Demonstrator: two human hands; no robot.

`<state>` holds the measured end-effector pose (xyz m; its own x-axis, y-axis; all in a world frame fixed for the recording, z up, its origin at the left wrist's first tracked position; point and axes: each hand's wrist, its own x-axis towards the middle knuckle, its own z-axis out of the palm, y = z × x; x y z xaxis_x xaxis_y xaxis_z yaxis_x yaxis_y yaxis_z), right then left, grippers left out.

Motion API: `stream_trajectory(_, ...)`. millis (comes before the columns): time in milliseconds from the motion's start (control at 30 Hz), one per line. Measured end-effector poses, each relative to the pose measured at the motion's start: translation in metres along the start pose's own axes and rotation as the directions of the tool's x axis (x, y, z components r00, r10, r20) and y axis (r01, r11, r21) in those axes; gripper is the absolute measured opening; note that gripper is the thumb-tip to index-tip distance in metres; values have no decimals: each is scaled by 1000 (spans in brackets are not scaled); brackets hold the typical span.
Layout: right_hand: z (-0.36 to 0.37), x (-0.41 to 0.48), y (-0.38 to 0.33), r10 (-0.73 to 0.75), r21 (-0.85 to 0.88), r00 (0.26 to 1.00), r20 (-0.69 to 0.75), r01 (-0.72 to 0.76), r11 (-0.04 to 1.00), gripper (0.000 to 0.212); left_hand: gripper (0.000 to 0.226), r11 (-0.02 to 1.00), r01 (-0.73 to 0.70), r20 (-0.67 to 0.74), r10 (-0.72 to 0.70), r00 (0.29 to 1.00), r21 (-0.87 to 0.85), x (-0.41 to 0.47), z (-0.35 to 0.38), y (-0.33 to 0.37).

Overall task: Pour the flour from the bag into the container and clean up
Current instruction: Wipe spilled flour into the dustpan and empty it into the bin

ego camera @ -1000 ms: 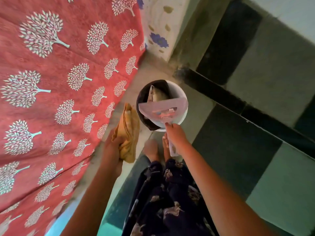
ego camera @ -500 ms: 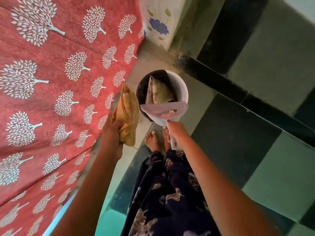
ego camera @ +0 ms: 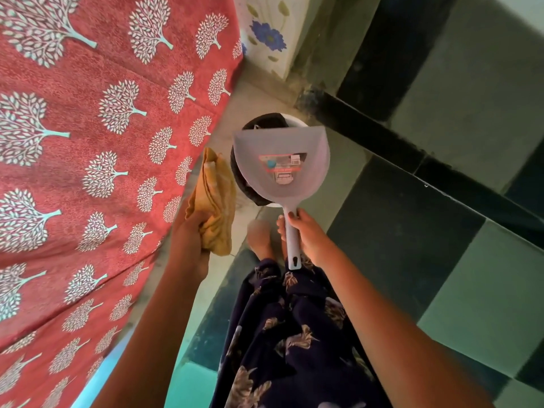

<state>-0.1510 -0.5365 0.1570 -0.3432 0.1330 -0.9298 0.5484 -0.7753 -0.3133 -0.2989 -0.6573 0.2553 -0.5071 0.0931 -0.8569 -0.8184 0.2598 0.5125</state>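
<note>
My right hand (ego camera: 306, 234) grips the handle of a pale plastic dustpan (ego camera: 279, 163), held flat over a white bin with a black liner (ego camera: 265, 122) on the floor. The pan's underside with a label faces me and covers most of the bin's opening. My left hand (ego camera: 191, 234) holds a folded yellow cloth (ego camera: 215, 198) just left of the bin. The bin's contents are hidden by the pan.
A bed with a red tree-print cover (ego camera: 88, 142) fills the left side. A black-and-green tiled wall (ego camera: 441, 83) and floor (ego camera: 412, 245) lie to the right. My feet (ego camera: 259, 237) stand just before the bin.
The dustpan has tipped from steeply tilted into the bin to lying flatter over it, now hiding the crumpled bag inside. The cloth in my left hand stayed beside the bin.
</note>
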Motion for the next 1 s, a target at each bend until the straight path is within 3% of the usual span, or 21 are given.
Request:
stream_trajectory(200,13,50,-8,-68,76,996,64,63,995,27,48,999,0,-36,-2,999,-53,25,-11,-17)
stream_trajectory(367,18,100,-3,8,58,1000,10,-9,998,34,50,994,-26,-39,22,999,-106,50,-27,-41)
stream_trajectory(533,11,125,6,23,-309,973,-229,-95,947,36,36,985,3,-20,-7,1000,-170,60,-32,-60)
stream_trajectory(600,9,124,8,8,-355,968,-252,-100,930,35,30,971,49,18,-46,999,-236,60,-32,-63)
stream_trajectory(733,10,97,-3,24,-334,977,-210,-95,938,33,26,945,91,136,-50,989,-314,52,-33,-58)
stream_trajectory(867,12,27,-42,-70,-323,976,-206,0,946,39,56,920,132,283,-24,959,-369,16,-24,-30)
stream_trajectory(933,12,-23,-70,-162,-337,974,-161,100,936,40,41,924,147,350,-15,937,-353,-19,-13,-2)
stream_trajectory(1000,14,-82,-102,-272,-352,955,-114,217,910,39,9,940,104,382,29,924,-324,-59,1,29)
